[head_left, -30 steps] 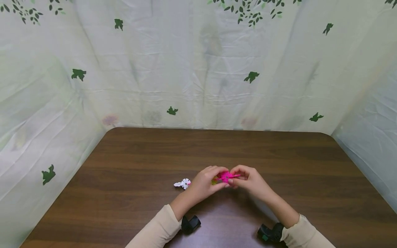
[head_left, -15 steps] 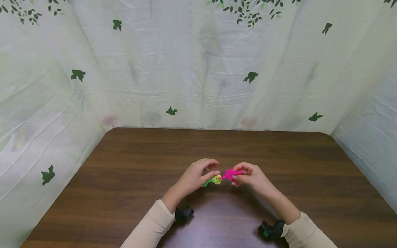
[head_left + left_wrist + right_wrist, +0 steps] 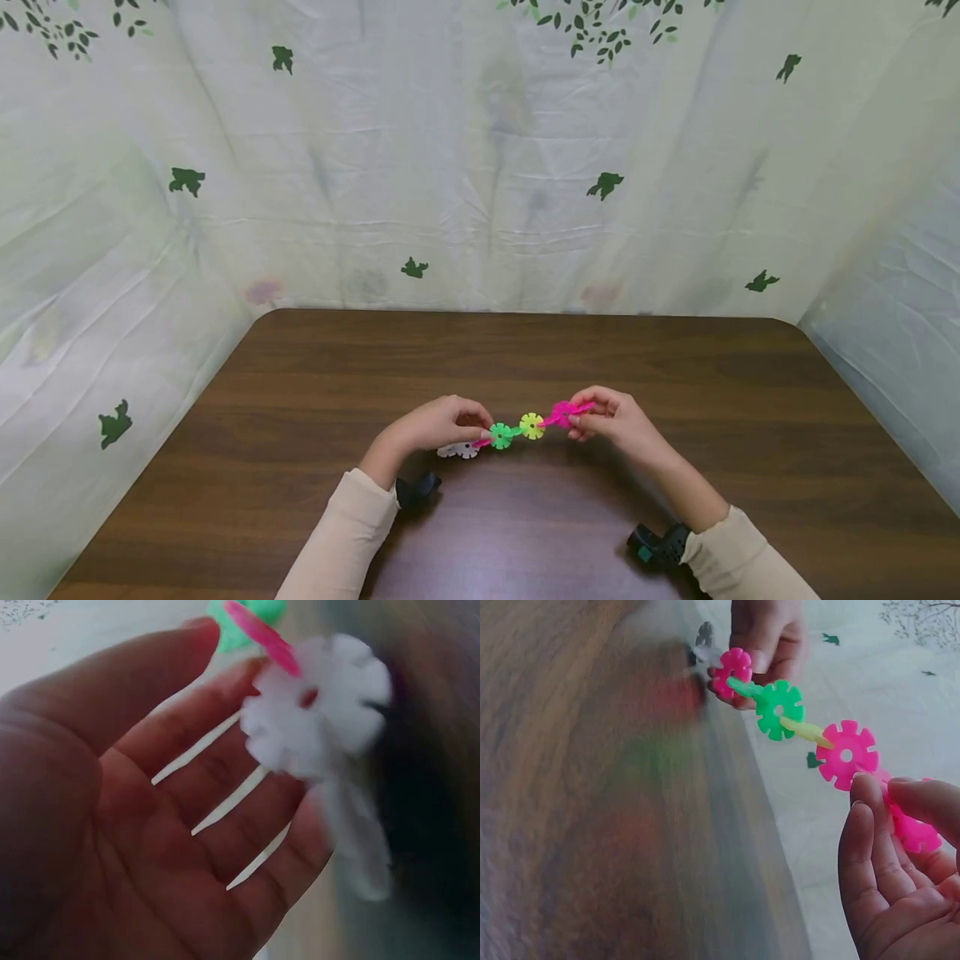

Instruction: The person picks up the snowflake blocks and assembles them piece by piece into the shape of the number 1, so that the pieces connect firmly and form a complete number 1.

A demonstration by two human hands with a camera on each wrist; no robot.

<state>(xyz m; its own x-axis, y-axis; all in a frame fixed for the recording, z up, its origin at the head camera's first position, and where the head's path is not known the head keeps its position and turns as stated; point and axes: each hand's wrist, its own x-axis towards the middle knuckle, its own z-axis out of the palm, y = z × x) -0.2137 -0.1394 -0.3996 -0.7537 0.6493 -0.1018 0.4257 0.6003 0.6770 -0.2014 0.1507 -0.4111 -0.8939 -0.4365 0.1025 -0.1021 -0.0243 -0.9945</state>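
Observation:
A chain of slotted, flower-shaped interlocking plastic discs runs between the hands. From left to right it has white discs [image 3: 468, 450], a pink one, a green disc [image 3: 500, 436], a yellow disc [image 3: 532, 426] and pink discs [image 3: 562, 413]. My right hand [image 3: 618, 425] pinches the pink end between thumb and fingers. At the other end, my left hand [image 3: 431, 427] is beside the pink and white discs. In the left wrist view its fingers are fairly straight behind a white disc [image 3: 315, 705], with the thumb apart from them near the pink disc [image 3: 266, 637].
The brown wooden table [image 3: 375, 358] lies beneath both hands. Behind it hangs a pale curtain [image 3: 450, 167] printed with green birds and leaves. Black wrist cameras sit on both arms, the left camera [image 3: 418, 490] and the right camera [image 3: 658, 544] close above the table.
My left hand has moved left along the chain, uncovering the yellow and green discs. My right hand has kept its pinch on the pink end and shifted slightly up and right.

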